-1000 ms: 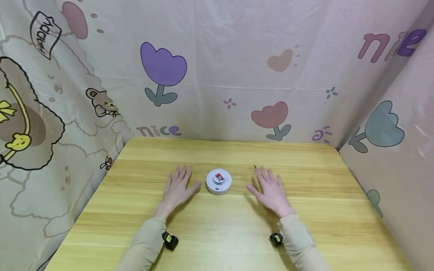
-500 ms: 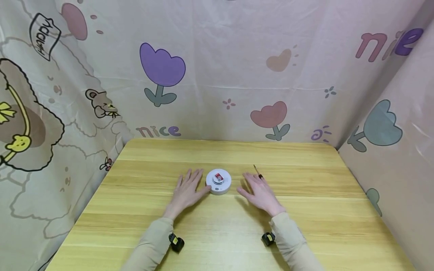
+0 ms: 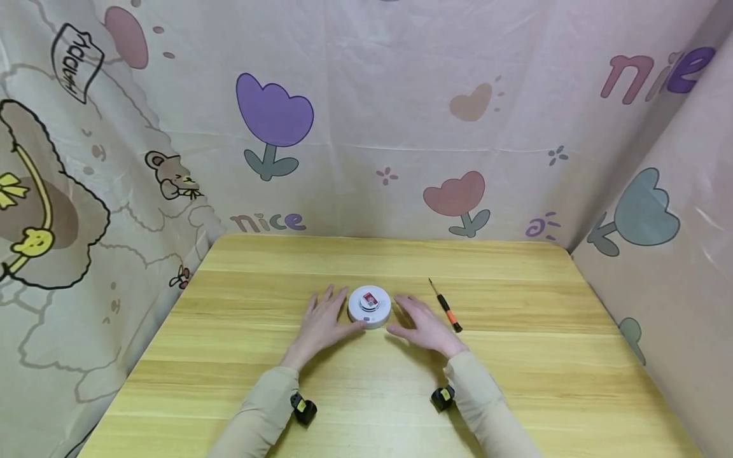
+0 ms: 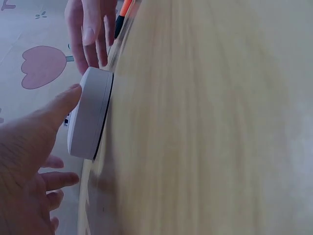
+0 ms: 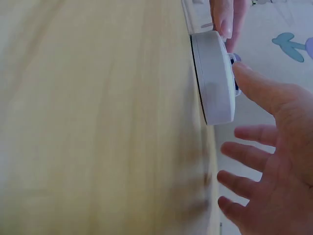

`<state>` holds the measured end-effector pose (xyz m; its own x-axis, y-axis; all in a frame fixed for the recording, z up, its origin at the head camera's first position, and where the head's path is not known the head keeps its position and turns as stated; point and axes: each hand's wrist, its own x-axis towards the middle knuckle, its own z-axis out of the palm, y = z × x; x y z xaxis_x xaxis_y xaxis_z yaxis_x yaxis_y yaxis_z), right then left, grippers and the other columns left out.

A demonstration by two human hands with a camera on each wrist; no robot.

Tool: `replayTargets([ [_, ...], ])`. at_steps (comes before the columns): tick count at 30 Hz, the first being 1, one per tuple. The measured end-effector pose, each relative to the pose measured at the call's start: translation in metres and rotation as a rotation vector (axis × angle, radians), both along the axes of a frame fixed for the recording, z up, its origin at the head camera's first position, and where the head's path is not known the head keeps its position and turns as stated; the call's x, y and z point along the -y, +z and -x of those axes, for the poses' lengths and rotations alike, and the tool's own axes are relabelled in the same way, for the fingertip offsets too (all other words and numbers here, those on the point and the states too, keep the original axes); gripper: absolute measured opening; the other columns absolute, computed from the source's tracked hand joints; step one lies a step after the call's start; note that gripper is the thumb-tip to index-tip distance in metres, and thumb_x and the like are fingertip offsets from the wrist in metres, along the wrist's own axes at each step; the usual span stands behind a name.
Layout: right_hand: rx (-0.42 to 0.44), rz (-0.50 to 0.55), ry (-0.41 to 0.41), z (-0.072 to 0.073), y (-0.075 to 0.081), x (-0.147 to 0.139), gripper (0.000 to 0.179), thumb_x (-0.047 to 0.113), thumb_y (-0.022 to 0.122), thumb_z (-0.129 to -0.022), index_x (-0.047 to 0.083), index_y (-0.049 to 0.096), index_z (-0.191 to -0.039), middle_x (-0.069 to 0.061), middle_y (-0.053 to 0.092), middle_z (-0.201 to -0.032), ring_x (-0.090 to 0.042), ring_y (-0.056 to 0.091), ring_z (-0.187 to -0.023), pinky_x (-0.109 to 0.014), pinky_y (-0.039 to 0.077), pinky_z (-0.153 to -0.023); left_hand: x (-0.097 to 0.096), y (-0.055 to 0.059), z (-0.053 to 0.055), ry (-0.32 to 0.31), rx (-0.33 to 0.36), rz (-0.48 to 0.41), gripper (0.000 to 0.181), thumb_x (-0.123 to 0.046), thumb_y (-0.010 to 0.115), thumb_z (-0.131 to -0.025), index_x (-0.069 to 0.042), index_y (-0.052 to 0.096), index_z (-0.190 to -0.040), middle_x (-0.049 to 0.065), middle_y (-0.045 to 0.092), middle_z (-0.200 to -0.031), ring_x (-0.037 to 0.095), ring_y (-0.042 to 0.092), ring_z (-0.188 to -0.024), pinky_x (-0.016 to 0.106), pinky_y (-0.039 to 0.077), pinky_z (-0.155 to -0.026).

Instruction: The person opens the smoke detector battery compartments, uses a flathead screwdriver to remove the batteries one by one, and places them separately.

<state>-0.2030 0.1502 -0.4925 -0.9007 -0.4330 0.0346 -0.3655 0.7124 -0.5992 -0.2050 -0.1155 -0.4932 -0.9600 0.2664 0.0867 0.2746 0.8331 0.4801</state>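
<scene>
A round white smoke detector (image 3: pixel 369 315) with a red label on top lies flat on the wooden table. At its left side is my left hand (image 3: pixel 322 326), fingers spread, its thumb by the near rim; whether it touches cannot be told. My right hand (image 3: pixel 426 326) hovers beside the right rim with parted, slightly bent fingers, holding nothing. The left wrist view shows the detector's side wall (image 4: pixel 90 115) between both hands. In the right wrist view the right thumb overlaps the detector (image 5: pixel 214 81), and the other fingers stand apart from it.
A small screwdriver (image 3: pixel 445 305) with a black and orange handle lies right of my right hand. The wooden table (image 3: pixel 366 394) ends at a printed curtain (image 3: pixel 366 114) behind, with more curtain on both sides. Each wrist wears a small black camera.
Both hands have moved inward to the smoke detector, the left rightward and the right leftward. The screwdriver, earlier mostly hidden under the right hand, now shows in full. The detector has stayed put.
</scene>
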Motion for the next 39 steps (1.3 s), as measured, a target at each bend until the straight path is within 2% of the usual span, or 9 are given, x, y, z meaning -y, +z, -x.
replayTargets([
  [7, -0.015, 0.059, 0.055, 0.012, -0.004, 0.006, 0.075, 0.039, 0.072, -0.092, 0.009, 0.041, -0.153, -0.015, 0.049, -0.154, -0.037, 0.044, -0.144, -0.061, 0.035, -0.119, -0.002, 0.002, 0.002, -0.042, 0.025, -0.056, 0.099, -0.055, 0.083, -0.075, -0.007, 0.043, -0.151, 0.017, 0.046, -0.156, 0.04, 0.028, -0.153, 0.064, 0.008, -0.127],
  [11, -0.006, 0.066, 0.049, 0.015, -0.003, 0.009, 0.077, 0.036, 0.075, -0.09, 0.008, 0.041, -0.153, -0.017, 0.049, -0.153, -0.039, 0.044, -0.144, -0.062, 0.033, -0.119, -0.003, 0.001, 0.003, -0.071, 0.012, -0.052, 0.098, -0.049, 0.085, -0.074, -0.004, 0.044, -0.15, 0.02, 0.049, -0.152, 0.042, 0.031, -0.151, 0.064, 0.011, -0.126],
  [22, 0.013, 0.063, 0.007, 0.02, -0.003, 0.016, 0.079, 0.034, 0.078, -0.088, 0.009, 0.041, -0.153, -0.022, 0.046, -0.154, -0.044, 0.037, -0.147, -0.065, 0.03, -0.12, -0.007, -0.001, 0.006, -0.073, -0.002, -0.074, 0.085, -0.04, 0.085, -0.079, -0.005, 0.049, -0.147, 0.018, 0.055, -0.148, 0.044, 0.034, -0.149, 0.065, 0.014, -0.126],
  [29, 0.007, 0.068, -0.011, 0.021, -0.003, 0.019, 0.079, 0.031, 0.08, -0.086, 0.008, 0.043, -0.152, -0.023, 0.048, -0.153, -0.044, 0.038, -0.146, -0.064, 0.031, -0.12, -0.009, 0.0, 0.006, -0.049, 0.008, -0.083, 0.087, -0.04, 0.086, -0.077, -0.005, 0.049, -0.147, 0.021, 0.053, -0.149, 0.043, 0.035, -0.148, 0.065, 0.015, -0.125],
  [39, 0.001, 0.135, -0.001, 0.015, -0.006, 0.02, 0.078, 0.019, 0.082, -0.083, 0.003, 0.045, -0.149, -0.019, 0.051, -0.151, -0.039, 0.047, -0.14, -0.058, 0.037, -0.119, -0.014, -0.003, 0.002, 0.023, 0.036, -0.195, 0.088, -0.033, 0.093, -0.067, -0.006, 0.056, -0.141, 0.026, 0.051, -0.148, 0.046, 0.042, -0.143, 0.067, 0.021, -0.122],
])
